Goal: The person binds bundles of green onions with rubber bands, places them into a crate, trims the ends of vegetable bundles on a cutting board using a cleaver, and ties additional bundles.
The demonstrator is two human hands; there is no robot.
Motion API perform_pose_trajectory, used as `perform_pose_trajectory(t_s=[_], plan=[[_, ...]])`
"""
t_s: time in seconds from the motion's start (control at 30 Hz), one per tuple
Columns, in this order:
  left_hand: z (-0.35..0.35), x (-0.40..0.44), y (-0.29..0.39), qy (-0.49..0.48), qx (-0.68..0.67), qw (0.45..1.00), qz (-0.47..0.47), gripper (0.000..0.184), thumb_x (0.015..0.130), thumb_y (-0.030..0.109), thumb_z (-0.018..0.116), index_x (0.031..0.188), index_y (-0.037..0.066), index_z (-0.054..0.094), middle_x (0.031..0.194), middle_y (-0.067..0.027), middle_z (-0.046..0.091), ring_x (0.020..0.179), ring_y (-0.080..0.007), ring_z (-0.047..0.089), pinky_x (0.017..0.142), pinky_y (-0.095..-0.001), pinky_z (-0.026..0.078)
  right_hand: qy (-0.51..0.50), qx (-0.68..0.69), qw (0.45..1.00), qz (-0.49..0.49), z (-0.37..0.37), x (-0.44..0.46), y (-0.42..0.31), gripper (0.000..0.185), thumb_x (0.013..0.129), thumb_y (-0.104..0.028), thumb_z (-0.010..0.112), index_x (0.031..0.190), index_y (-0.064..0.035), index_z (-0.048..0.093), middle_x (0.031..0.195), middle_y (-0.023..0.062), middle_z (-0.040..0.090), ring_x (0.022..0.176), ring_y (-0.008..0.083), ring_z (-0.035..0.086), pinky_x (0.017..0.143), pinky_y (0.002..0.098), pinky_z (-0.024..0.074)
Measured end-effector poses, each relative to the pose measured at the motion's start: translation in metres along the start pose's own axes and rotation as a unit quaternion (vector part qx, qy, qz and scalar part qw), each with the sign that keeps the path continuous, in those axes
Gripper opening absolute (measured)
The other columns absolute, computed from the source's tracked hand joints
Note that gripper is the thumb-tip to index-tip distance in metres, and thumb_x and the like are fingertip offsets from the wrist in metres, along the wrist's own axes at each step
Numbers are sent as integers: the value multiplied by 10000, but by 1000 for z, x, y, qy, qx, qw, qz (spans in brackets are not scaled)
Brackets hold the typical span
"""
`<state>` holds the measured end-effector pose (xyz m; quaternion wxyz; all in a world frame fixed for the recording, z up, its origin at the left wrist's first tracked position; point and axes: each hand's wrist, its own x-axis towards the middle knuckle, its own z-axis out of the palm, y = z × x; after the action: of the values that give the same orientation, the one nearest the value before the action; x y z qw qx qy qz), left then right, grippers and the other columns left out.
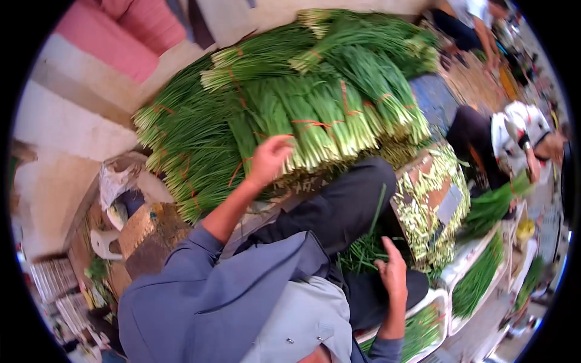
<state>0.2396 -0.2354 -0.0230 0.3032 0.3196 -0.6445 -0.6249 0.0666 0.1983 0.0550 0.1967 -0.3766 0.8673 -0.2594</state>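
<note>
Heaped ahead of dark-trousered legs (pixel 342 202), bundles of green stalks (pixel 290 109): long, slim, smooth leaves, glossy and limp toward the tips, firmer and paler at the bluntly cut ends, cinched round with narrow orange ties (pixel 311 123). In the front row, long axes running away from the body, pale ends nearest the knees, dark tips on the far side. At the heap's left, pale ends turned outward and down to the left, leaves slanting up to the right; at its right edge, pale ends angled down to the right. Over the pale ends of the front row, left hand (pixel 270 160), grip loose and partly opened, fingers close together, nothing visibly held; cannot tell whether touching the bundle beneath. Near the lap, right hand (pixel 394 269), grip wide, thumb well apart from fingers, nothing visibly held, just beside loose green stalks (pixel 357 254) lying in a thin tangle. Beyond, a flat brown board (pixel 437 175) strewn with short, pale, crisp-looking trimmings (pixel 411 193), with a smooth grey rectangular piece (pixel 449 204) lying flat among them.
</note>
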Motion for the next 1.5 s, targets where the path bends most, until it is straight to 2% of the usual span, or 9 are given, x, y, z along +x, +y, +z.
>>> perform_pose_trajectory(t_s=[0.13,0.3,0.5,0.6,0.73,0.87,1.0,1.1,1.5], plan=[[-182,-8,-172,309,131,913,-232,401,861,114,682,1233,-30,652,999,-144,741,875,-231,707,787,-365,561,-25,151,967,202,16,3,-5,560,916,-12,653,1453,-67,503,1157,186,668,653,146,668,544,278,549],[-291,-100,-345,313,224,782,-491,398,908,212,658,1237,-11,643,917,-145,732,796,-281,689,761,-397,552,-177,125,938,270,23,-3,-22,647,919,-14,654,1515,-65,405,1131,178,671,717,178,690,592,297,575],[-280,-180,-334,649,-202,616,-399,636,936,457,692,1377,17,564,1146,-194,699,936,-332,668,838,-420,554,-170,149,917,329,23,-6,-26,639,923,-6,677,1510,-63,431,1112,161,675,750,173,692,614,286,578],[-327,-178,-363,561,-361,645,-374,867,847,660,710,1483,120,476,1462,-132,569,1290,-344,559,1114,-566,379,-195,162,907,336,13,1,-39,640,936,-29,682,1516,-48,411,1135,161,665,785,176,689,642,287,585],[-319,-168,-347,576,-290,659,-388,770,890,582,667,1484,127,488,1407,-127,605,1215,-311,597,1020,-512,439,-189,163,911,329,-1,14,-53,630,943,-69,691,1505,-15,414,1117,164,672,796,179,688,659,292,587],[-323,-187,-340,528,170,724,-410,676,934,505,625,1485,133,500,1351,-123,641,1140,-279,636,926,-458,498,-160,172,911,338,-5,20,-55,582,961,-85,660,1483,20,426,989,112,658,729,148,638,625,279,548],[-368,-155,-303,304,697,586,-279,587,978,427,582,1486,140,512,1295,-119,677,1065,-247,675,831,-404,557,-205,191,918,282,-14,32,-62,547,981,-123,649,1457,47,439,766,26,557,635,104,494,553,277,434],[-351,-80,-134,584,154,781,-158,621,827,299,858,1316,-3,623,1268,-134,695,1024,-264,680,904,-395,567,-213,143,934,249,-23,33,-25,527,975,-182,676,1433,8,497,911,100,691,763,147,665,669,298,562],[-106,114,198,-47,388,872,295,844,680,116,873,1423,-25,498,1334,-178,571,1251,-308,553,1098,-398,396,145,-158,920,328,-97,89,181,279,836,-232,713,1047,-52,733,1011,222,732,949,390,709,854,480,560]])
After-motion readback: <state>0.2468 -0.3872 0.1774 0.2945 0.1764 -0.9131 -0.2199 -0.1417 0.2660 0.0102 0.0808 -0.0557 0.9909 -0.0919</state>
